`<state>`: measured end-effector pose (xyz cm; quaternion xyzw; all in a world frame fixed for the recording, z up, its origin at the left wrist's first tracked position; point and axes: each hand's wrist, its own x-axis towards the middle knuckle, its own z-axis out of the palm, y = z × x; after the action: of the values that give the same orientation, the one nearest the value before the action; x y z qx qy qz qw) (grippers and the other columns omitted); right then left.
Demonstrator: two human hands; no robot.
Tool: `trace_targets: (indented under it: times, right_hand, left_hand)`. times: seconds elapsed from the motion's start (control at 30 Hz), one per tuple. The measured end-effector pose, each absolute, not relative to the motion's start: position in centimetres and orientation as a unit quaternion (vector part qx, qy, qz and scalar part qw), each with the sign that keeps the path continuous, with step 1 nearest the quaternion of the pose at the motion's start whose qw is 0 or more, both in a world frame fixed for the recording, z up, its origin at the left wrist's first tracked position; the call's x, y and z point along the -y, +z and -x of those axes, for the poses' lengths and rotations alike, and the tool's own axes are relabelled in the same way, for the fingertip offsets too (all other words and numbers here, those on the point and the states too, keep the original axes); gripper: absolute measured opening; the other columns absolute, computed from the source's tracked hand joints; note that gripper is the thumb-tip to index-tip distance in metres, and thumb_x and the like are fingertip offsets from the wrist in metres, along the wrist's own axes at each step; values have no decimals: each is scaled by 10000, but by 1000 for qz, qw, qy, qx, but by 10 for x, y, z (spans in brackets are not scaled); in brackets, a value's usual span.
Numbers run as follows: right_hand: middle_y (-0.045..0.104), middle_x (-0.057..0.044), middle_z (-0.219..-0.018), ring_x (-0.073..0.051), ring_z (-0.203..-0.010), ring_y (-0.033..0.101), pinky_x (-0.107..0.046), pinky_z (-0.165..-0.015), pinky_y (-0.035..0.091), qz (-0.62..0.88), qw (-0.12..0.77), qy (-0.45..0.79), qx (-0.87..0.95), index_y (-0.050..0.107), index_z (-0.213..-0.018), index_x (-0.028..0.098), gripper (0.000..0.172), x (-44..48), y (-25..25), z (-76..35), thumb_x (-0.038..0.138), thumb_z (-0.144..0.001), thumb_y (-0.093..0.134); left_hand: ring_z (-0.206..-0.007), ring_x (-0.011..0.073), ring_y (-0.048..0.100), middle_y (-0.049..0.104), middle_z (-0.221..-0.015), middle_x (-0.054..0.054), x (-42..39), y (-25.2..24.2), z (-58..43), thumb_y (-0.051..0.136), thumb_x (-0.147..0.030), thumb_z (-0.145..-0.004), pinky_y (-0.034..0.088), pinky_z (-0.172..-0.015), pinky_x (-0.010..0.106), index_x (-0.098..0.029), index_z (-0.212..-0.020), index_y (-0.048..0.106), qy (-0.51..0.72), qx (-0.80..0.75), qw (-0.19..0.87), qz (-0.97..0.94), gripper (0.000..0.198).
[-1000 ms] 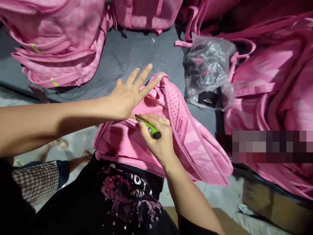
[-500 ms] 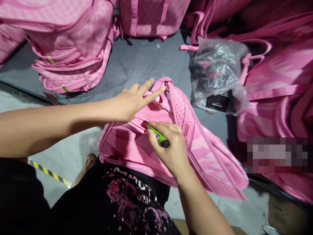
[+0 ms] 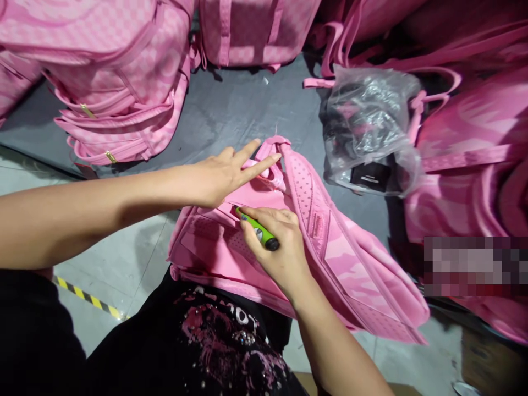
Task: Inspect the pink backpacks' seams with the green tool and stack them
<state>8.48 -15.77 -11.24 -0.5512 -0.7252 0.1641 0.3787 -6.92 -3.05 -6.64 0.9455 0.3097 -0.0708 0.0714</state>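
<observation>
A pink backpack [image 3: 346,264] with perforated mesh panels and a wavy print lies tilted across the table's near edge and my lap. My right hand [image 3: 278,247] is closed around a short green marker-like tool [image 3: 259,230] with black ends. Its dark tip meets the seam of a pink flap on the backpack, and I cannot make out the tip's shape. My left hand [image 3: 225,176] rests on the upper part of the backpack beside the gathered strap [image 3: 270,173]. Two of its fingers stretch out apart; the others are partly hidden.
On the dark grey tabletop [image 3: 239,104] a clear plastic bag [image 3: 371,126] holds dark items. A checked pink backpack [image 3: 124,93] stands at the left, another pink bag [image 3: 259,33] at the back. More pink bags [image 3: 474,126] crowd the right. Yellow-black tape [image 3: 88,297] marks the floor.
My right hand has shifted slightly left with the green tool, its tip moving along the flap seam. My left hand stays in nearly the same place. The view has shifted a little.
</observation>
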Motion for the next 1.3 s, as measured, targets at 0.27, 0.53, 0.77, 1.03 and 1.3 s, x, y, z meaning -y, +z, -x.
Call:
trace_targets:
  times: [0.27,0.53,0.77,1.03,1.3]
  right_hand:
    - [782,-59,-1020,-218,-943,710,-405,-867,421,545,364,160,739,721,-1128,192,232,156,-111,-85,253,-933,612]
    - [784,-62,-967,-232,-911,710,-421,-863,408,569,347,118,736,723,-1126,191,241,160,-109,-86,271,-938,597]
    - [789,-69,-1002,-226,-923,719,-399,-894,440,572,329,189,727,743,-1088,189,218,154,-103,-73,255,-923,616]
    - [774,-62,-1081,-174,-1009,712,-323,-924,512,500,436,161,731,700,-947,194,175,158,-67,-94,248,-930,534]
    - [725,-141,-1133,-237,-1072,682,-364,-925,531,845,8,-15,534,689,-1107,129,211,96,-48,-262,212,-942,588]
  left_hand:
    - [-1335,379,427,-66,-1698,131,31,-67,70,565,-72,-810,437,-1040,506,-377,-1581,-143,-62,-311,82,-945,1091]
    - [-1351,375,408,-83,-1695,124,28,-72,71,578,-72,-790,441,-1035,486,-383,-1563,-200,-49,-307,77,-947,1140]
    - [-1304,347,453,-31,-1690,166,30,-74,81,566,-60,-787,450,-1032,460,-345,-1581,-163,-25,-284,45,-957,1115]
    - [-1328,392,468,69,-1682,201,23,-87,85,553,-95,-803,494,-1002,476,-289,-1617,6,-5,-295,18,-955,1000]
    - [-1347,366,472,104,-1686,177,25,-96,84,524,-30,-731,506,-997,478,-318,-1614,8,11,-313,6,-950,1063]
